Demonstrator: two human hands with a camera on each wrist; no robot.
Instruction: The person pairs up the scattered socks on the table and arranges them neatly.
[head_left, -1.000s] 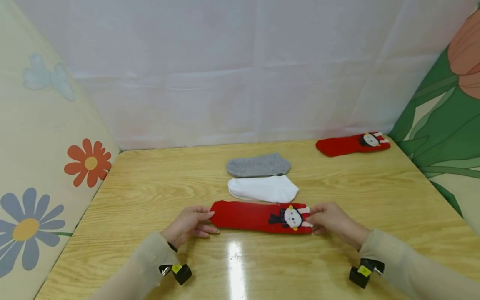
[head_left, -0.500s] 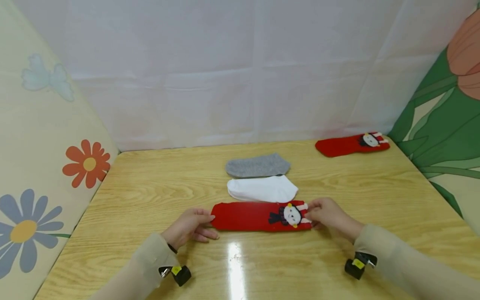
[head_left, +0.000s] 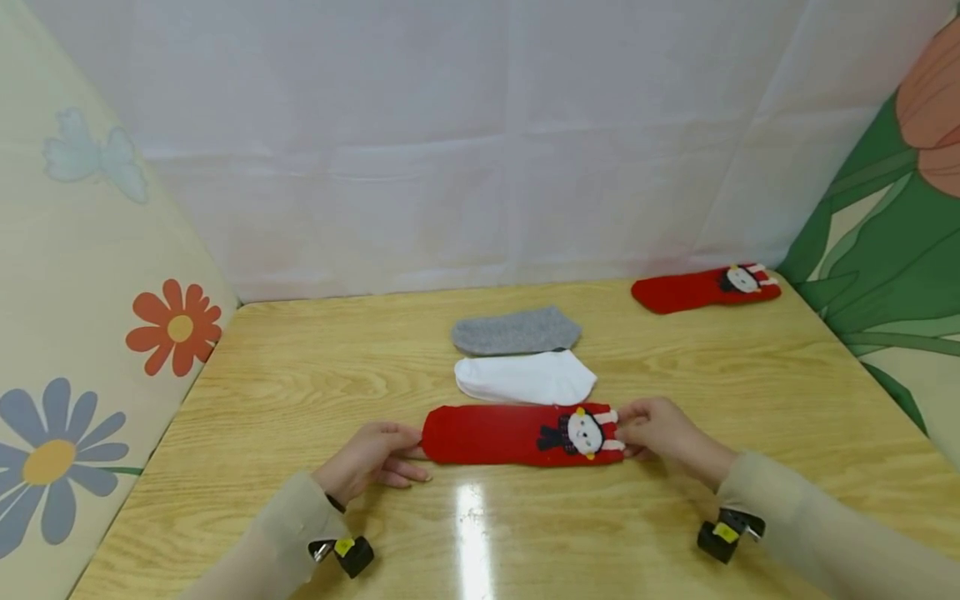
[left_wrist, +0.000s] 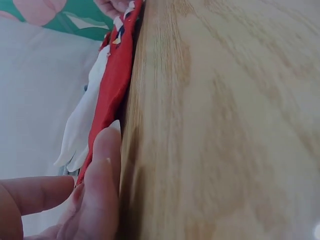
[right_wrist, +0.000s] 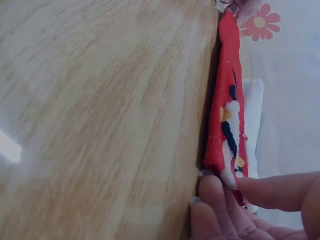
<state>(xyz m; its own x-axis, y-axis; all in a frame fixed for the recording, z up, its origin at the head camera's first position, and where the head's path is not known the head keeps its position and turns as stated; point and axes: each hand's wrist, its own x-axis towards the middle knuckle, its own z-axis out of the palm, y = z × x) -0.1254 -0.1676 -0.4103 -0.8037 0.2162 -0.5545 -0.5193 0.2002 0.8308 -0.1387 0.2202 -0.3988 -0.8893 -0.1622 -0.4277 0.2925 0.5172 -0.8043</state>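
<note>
A long red sock (head_left: pixel 480 435) with a white cartoon face near its cuff lies sideways in front of me in the head view. My left hand (head_left: pixel 375 460) pinches the very edge of its toe end, and some fingers reach under it. My right hand (head_left: pixel 667 437) pinches the cuff end between thumb and fingers. In the right wrist view the thumb (right_wrist: pixel 275 191) presses on the cuff from above. Just behind the red sock lies a white ankle sock (head_left: pixel 525 377), and behind that a grey ankle sock (head_left: pixel 517 331).
A second red sock (head_left: pixel 701 290) with the same face lies at the table's back right corner. The wooden table (head_left: pixel 300 358) meets a white cloth backdrop (head_left: pixel 480 167) behind. Flower-printed panels (head_left: pixel 75 250) flank both sides.
The red sock has shifted very slightly. My left hand has slid a little to the left, so its thumb overlaps the toe end less. The other socks have not moved.
</note>
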